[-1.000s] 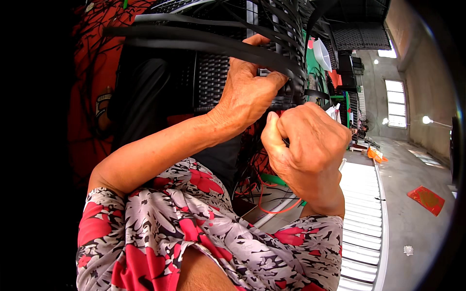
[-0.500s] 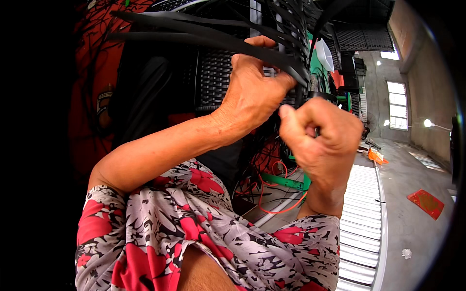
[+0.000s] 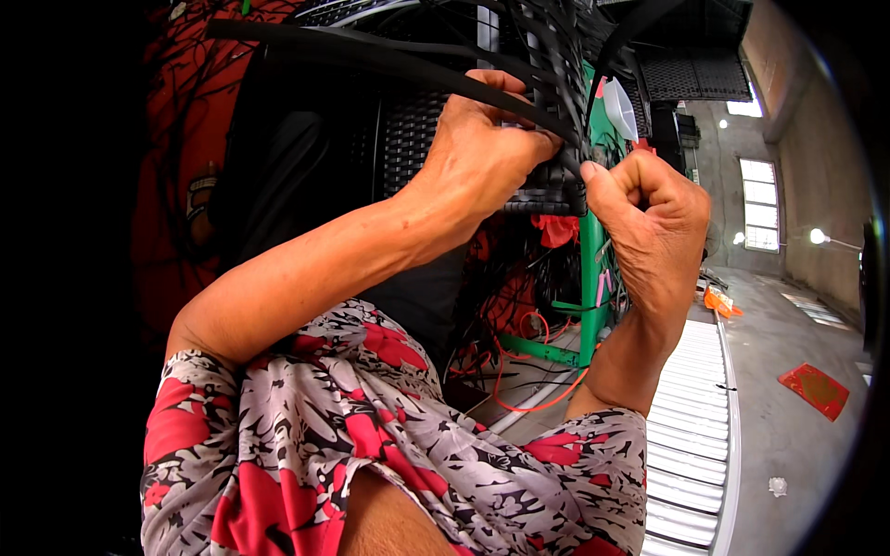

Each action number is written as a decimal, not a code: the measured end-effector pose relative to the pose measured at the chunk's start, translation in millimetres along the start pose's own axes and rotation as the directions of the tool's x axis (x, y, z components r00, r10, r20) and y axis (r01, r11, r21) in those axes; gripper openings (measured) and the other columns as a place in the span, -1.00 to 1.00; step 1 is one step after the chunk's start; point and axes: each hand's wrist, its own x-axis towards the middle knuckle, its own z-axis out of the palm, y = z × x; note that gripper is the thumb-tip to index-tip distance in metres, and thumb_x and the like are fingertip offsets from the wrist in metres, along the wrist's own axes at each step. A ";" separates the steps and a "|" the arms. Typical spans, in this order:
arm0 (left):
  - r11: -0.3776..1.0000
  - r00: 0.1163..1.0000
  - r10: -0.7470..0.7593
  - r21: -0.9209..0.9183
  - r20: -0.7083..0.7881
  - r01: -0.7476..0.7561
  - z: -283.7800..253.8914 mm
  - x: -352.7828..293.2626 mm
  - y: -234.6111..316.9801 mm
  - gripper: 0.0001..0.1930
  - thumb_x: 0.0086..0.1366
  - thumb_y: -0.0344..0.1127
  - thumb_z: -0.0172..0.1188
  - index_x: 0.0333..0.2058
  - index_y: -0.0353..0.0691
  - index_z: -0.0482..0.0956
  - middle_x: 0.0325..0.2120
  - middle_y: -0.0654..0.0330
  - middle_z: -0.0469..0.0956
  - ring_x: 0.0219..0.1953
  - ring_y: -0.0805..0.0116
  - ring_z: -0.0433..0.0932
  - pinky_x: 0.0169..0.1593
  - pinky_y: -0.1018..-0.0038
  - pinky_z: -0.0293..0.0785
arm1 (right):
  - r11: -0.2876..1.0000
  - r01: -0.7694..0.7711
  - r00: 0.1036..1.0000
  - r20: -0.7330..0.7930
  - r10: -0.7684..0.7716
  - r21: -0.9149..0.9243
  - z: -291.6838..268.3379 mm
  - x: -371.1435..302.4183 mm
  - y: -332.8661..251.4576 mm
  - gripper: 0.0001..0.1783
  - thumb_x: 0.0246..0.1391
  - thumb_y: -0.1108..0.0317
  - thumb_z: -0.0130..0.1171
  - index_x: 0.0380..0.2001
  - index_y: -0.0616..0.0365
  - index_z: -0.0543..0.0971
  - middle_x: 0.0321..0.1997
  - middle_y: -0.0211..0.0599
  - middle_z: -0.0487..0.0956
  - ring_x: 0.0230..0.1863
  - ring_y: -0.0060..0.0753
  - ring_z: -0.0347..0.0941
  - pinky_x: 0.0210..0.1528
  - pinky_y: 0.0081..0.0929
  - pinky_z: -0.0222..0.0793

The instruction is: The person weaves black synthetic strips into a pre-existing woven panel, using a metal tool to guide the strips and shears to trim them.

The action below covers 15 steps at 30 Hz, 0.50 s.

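A dark woven panel (image 3: 413,139) of black plastic strips stands in front of me, with long loose strips spreading from its upper right edge. One long flat black strip (image 3: 371,60) runs from the far left, across my left fingers, to the panel's corner. My left hand (image 3: 487,153) is closed on the strips by that corner, its thumb pressed near the edge and its fingertips partly behind the strip. Just right of it, my right hand (image 3: 654,208) is curled in a pinch, thumb tip at a short black strip (image 3: 572,165) at the corner. Its other fingertips are hidden.
A green metal frame (image 3: 591,278) stands below the panel, with an orange cord (image 3: 528,408) beside it. A white slatted surface (image 3: 691,435) lies to the right. Loose black strips litter the red floor covering (image 3: 185,102). A white plastic container (image 3: 619,109) is beyond my right hand.
My right hand has moved up and slightly right, its thumb now at the panel's corner. The left hand has shifted only slightly, and the long strip has swung a little.
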 end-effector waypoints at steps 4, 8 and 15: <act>0.980 0.985 0.147 0.124 0.088 -0.157 -17.4 4.2 -3.0 -0.67 0.11 -0.46 0.28 -0.14 -0.34 0.42 -0.31 0.22 0.51 -0.24 0.48 0.47 -0.12 0.55 0.40 | 0.997 -0.026 1.000 0.011 0.027 -0.071 0.2 -2.5 1.9 -0.66 -0.09 0.44 0.38 -0.71 0.23 0.39 -0.71 -0.56 0.28 -0.65 -0.70 0.09 -0.60 -0.63 -0.01; 0.916 0.944 0.318 0.230 0.086 -0.330 -34.0 0.0 -7.0 -0.59 0.19 -0.48 0.24 0.01 -0.30 0.37 -0.26 0.29 0.52 -0.19 0.54 0.47 -0.08 0.59 0.39 | 0.958 0.202 0.964 -0.131 -0.231 -0.202 4.8 -2.8 6.0 -0.75 -0.17 0.42 0.43 -0.57 0.24 0.51 -0.60 -0.33 0.48 -0.63 -0.50 0.31 -0.60 -0.53 0.17; 0.947 0.976 -0.217 0.238 -0.025 0.217 -152.1 1.5 -19.9 -0.86 0.23 -0.30 0.22 -0.45 -0.21 0.52 -0.59 0.33 0.48 -0.52 0.52 0.49 -0.29 0.55 0.49 | 0.911 0.387 0.767 -0.498 -0.405 -0.146 -13.3 -24.9 1.6 -0.87 -0.05 0.53 0.34 -0.37 0.24 0.61 -0.33 -0.24 0.58 -0.40 -0.47 0.44 -0.54 -0.69 0.20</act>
